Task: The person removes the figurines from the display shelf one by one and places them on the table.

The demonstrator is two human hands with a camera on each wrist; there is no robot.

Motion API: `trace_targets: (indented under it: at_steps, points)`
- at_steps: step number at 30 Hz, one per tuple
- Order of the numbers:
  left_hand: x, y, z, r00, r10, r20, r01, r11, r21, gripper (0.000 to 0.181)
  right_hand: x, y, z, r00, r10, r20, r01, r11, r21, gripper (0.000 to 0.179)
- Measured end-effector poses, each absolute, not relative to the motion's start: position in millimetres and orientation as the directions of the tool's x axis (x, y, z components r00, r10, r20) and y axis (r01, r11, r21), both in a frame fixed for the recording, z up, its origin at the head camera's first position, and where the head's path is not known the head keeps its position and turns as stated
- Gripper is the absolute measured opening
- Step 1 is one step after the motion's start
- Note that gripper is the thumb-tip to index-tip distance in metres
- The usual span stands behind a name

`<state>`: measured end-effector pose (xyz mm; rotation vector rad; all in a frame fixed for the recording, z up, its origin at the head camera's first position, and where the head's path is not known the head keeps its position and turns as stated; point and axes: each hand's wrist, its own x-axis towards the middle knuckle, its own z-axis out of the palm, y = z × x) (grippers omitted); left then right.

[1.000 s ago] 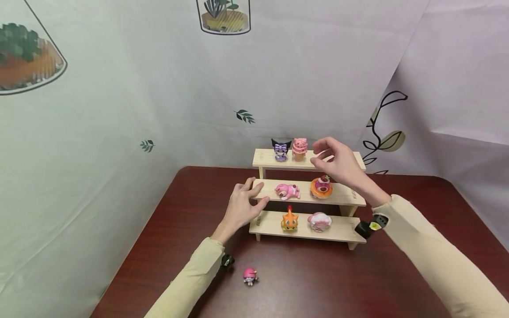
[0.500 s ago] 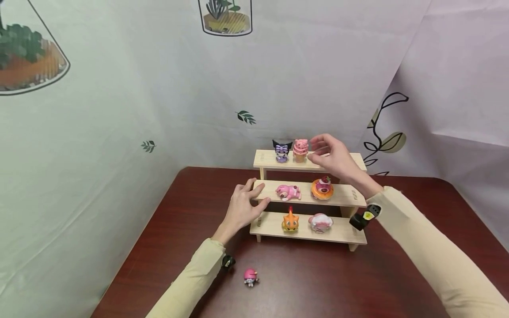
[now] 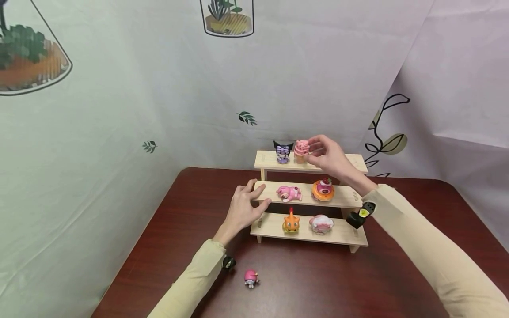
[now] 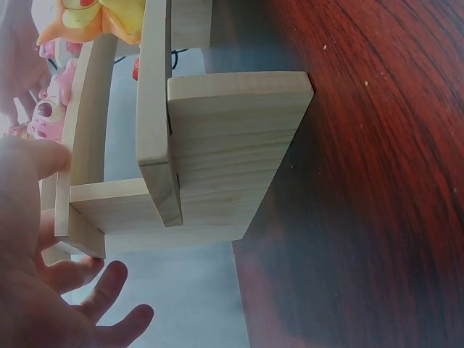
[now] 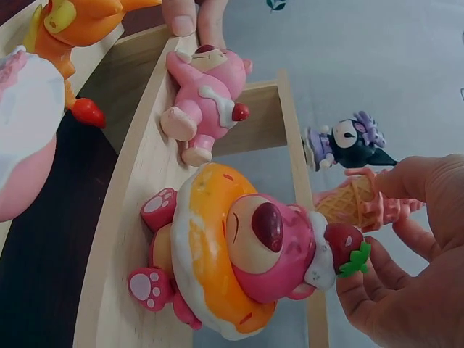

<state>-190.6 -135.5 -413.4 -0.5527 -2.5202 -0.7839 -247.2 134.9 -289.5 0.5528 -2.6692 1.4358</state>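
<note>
A pink ice-cream-cone figurine [image 3: 301, 149] stands on the top board of a three-tier wooden display stand [image 3: 342, 194]. My right hand [image 3: 333, 158] pinches it from the right; in the right wrist view, thumb and fingers lie on either side of the cone figurine [image 5: 354, 201]. Beside it, on the left, is a black-and-purple figurine [image 3: 282, 152]. My left hand [image 3: 243, 206] grips the left end of the middle board; the left wrist view has its thumb on one face of the board [image 4: 81, 123] and fingers at the other.
The middle board carries a lying pink bear [image 3: 289, 193] and a bear in an orange ring [image 3: 323, 190]. Below sit an orange figurine [image 3: 291, 223] and a pink-and-white one [image 3: 321, 224]. A small pink-capped figurine [image 3: 251, 278] stands on the dark table [image 3: 318, 282].
My right hand has moved left along the top board and closed its fingers on the ice-cream-cone figurine. My left hand has stayed at the middle board's end.
</note>
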Motion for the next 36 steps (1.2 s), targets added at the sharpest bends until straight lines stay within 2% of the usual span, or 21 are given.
trace_targets:
  at_steps: [21, 36]
  points:
    - [-191, -136, -414, -0.801, 0.25, 0.544, 0.513, 0.755, 0.408, 0.047, -256, 123, -294, -0.943, -0.246, 0.225, -0.323, 0.513, -0.795, 0.048]
    - [-190, -135, -412, -0.819, 0.249, 0.517, 0.496, 0.76, 0.42, 0.048, -254, 123, -295, -0.944, -0.248, 0.217, -0.317, 0.504, -0.804, 0.045]
